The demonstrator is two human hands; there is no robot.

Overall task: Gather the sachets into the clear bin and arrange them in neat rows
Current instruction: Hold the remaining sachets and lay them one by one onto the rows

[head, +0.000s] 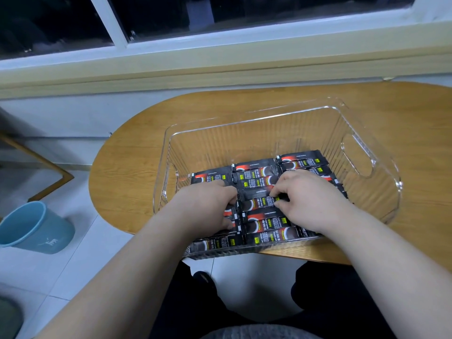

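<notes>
The black sachets (264, 225) are lying in three rows inside the clear bin (244, 138), which is sitting on the wooden bench (137, 152). The right hand (308, 201) is pinching one sachet (256, 203) in the middle row, while the left hand (208, 204) is resting bent-fingered over the left row, and whether it is gripping anything cannot be told.
</notes>
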